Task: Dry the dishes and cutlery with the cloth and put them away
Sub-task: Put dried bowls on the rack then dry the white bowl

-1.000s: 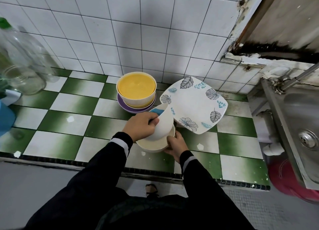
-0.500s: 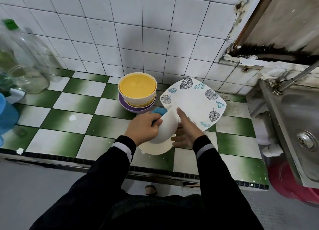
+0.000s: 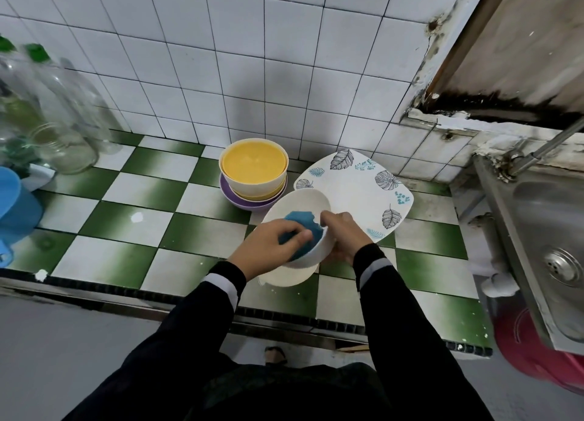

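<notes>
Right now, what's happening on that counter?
A person is drying a white bowl. The left hand presses a blue cloth inside it while the right hand steadies its rim. The bowl is tilted above another white dish. A stack of bowls and a leaf-patterned plate wait behind.

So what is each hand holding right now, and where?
The left hand presses a blue cloth inside the white bowl. The right hand grips that bowl by its rim and outer side, tilted above another white dish.
</notes>
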Demonstrator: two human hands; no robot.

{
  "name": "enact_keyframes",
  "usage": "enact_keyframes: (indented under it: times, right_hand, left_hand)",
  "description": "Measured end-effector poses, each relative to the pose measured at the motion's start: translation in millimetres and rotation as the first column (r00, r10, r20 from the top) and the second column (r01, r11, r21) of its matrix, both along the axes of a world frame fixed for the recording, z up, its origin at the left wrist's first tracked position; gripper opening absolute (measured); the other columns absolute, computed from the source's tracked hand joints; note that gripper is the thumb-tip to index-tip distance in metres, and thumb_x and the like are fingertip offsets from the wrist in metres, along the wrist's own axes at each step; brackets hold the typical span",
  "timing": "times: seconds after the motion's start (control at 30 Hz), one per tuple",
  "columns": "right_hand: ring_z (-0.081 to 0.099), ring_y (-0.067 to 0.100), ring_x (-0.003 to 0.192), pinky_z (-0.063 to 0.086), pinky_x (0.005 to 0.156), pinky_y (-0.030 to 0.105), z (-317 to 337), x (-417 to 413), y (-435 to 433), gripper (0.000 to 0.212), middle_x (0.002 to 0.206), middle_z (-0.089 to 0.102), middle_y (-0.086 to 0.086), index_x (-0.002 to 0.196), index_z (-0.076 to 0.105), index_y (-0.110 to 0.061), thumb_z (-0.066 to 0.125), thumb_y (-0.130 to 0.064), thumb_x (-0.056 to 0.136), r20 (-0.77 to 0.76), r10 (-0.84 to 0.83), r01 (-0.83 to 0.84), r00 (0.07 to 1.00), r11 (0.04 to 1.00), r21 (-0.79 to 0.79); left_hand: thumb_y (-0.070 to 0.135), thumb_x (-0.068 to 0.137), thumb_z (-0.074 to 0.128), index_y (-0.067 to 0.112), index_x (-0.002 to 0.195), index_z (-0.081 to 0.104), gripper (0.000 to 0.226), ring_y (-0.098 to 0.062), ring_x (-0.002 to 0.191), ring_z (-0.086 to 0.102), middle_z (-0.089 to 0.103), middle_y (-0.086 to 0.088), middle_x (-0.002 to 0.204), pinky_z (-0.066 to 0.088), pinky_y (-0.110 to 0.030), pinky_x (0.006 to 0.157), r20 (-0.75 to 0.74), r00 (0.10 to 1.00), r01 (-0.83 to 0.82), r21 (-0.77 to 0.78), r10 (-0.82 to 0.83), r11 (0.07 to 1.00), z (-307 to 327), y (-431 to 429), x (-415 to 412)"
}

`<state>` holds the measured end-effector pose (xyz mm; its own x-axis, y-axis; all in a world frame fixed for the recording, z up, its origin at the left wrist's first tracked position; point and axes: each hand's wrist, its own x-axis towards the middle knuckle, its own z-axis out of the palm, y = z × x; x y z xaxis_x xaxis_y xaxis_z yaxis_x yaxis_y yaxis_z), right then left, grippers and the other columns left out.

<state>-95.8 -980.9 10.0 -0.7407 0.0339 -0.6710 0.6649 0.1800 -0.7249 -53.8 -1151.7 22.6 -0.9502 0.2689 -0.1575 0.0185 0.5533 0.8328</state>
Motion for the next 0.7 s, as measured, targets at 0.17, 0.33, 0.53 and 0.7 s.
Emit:
enact_keyframes:
  times: [0.17, 0.33, 0.53, 0.7]
  right_hand:
    - [0.053, 0.030, 0.117, 0.051, 0.093, 0.040, -8.9, 9.8, 7.7, 0.089, 0.132, 0.053, 0.011, 0.142, 0.039, -0.010, 0.056, -0.034, 0.059, -0.207, -0.005, 0.036, 0.978, 0.988, 0.147]
    - [0.042, 0.026, 0.132, 0.037, 0.112, 0.041, -9.3, 16.7, 9.0, 0.084, 0.145, 0.044, 0.008, 0.146, 0.036, -0.014, 0.068, -0.029, 0.071, -0.440, 0.095, 0.036, 0.893, 0.959, 0.280]
    - [0.038, 0.019, 0.134, 0.027, 0.110, 0.025, -7.8, 22.5, 6.4, 0.088, 0.147, 0.042, 0.006, 0.147, 0.035, -0.011, 0.066, -0.031, 0.067, -0.612, 0.235, 0.020, 0.755, 0.924, 0.381]
    - [0.037, 0.012, 0.130, 0.038, 0.112, 0.041, -8.1, 25.5, 5.3, 0.088, 0.143, 0.043, 0.004, 0.145, 0.037, -0.010, 0.068, -0.027, 0.065, -0.685, 0.279, 0.007, 0.673, 0.924, 0.383]
  left_hand:
    - [0.013, 0.097, 0.058, 0.020, 0.102, 0.071, 0.015, -0.014, 0.114, 0.053, 0.060, 0.000, 0.124, 0.046, -0.028, 0.095, 0.181, 0.940, -0.334, 0.333, 0.288, 0.882, 8.1, -17.8, -4.9]
    - [0.004, 0.095, 0.056, 0.026, 0.100, 0.070, 0.027, -0.022, 0.121, 0.054, 0.059, -0.003, 0.130, 0.050, -0.038, 0.102, 0.200, 0.894, -0.449, 0.412, 0.402, 0.793, 2.5, -25.1, -9.6]
    - [0.003, 0.095, 0.053, 0.020, 0.109, 0.069, 0.027, -0.021, 0.114, 0.057, 0.060, -0.003, 0.126, 0.054, -0.034, 0.092, 0.239, 0.821, -0.570, 0.419, 0.519, 0.707, -4.6, -23.3, -7.7]
    - [-0.001, 0.093, 0.050, 0.020, 0.112, 0.065, 0.031, -0.021, 0.108, 0.058, 0.060, -0.004, 0.123, 0.054, -0.030, 0.082, 0.252, 0.789, -0.612, 0.400, 0.560, 0.682, -7.8, -25.8, -6.6]
